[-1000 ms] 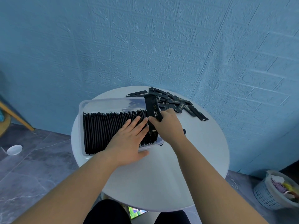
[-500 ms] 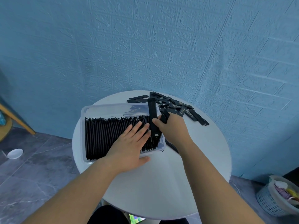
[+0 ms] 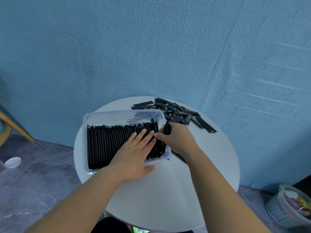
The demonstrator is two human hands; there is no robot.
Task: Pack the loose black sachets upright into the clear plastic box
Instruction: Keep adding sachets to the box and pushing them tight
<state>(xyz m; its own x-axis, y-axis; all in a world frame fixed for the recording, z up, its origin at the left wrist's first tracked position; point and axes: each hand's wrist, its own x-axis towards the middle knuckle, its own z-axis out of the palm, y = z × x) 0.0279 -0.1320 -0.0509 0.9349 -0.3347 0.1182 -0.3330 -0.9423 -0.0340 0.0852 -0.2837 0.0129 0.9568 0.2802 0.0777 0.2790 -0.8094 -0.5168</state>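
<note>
A clear plastic box [image 3: 117, 114] sits on the round white table [image 3: 168, 190], nearly filled with a row of upright black sachets [image 3: 107, 143]. My left hand [image 3: 134, 152] lies flat with straight fingers pressing on the right part of that row. At the box's right end my right hand [image 3: 176, 140] grips a black sachet [image 3: 167, 129], its thumb touching the packed row. A pile of loose black sachets [image 3: 181, 113] lies on the table behind the box, to its right.
A blue brick-patterned wall stands just behind the table. A white basket [image 3: 286, 211] with rubbish sits on the floor at the right. A small white dish [image 3: 13, 161] lies on the grey floor at the left, near a wooden leg [image 3: 15, 126].
The tall sachet that stood up in my right hand has gone down into the box's right end. My right hand has dropped lower against the row. My left hand has stayed put.
</note>
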